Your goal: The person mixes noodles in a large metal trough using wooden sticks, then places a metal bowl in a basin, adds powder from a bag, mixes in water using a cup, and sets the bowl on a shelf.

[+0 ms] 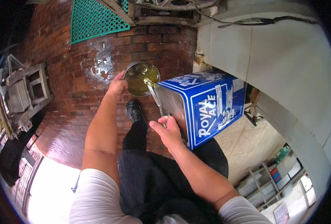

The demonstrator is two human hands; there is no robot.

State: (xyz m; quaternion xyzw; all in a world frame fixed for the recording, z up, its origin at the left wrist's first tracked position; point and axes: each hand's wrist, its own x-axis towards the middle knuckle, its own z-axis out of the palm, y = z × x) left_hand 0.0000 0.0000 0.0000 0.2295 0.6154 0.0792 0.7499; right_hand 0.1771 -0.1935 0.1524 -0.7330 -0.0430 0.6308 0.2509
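My left hand (118,86) grips the side of a round metal pot (126,86), fingers closed on its rim. Clear yellowish oil (138,80) lies inside it, its surface disturbed. A blue rectangular tin (216,108) marked "ROYAL ACE" is tipped toward the pot, with its bare metal top facing left. My right hand (168,131) is closed around a thin metal part at the tin's top, seemingly its handle. From the tin's upper corner a shiny stream (148,81) falls into the pot. A narrow bright strip (156,99) runs between hand and stream; its kind is unclear.
Wet red brick floor (98,59) lies below, with my dark shoe (135,111) under the pot. A green perforated mat (94,20) is at the top. A pale counter (281,56) stands to the right, a metal-framed machine (21,97) to the left, and shelves (266,179) lower right.
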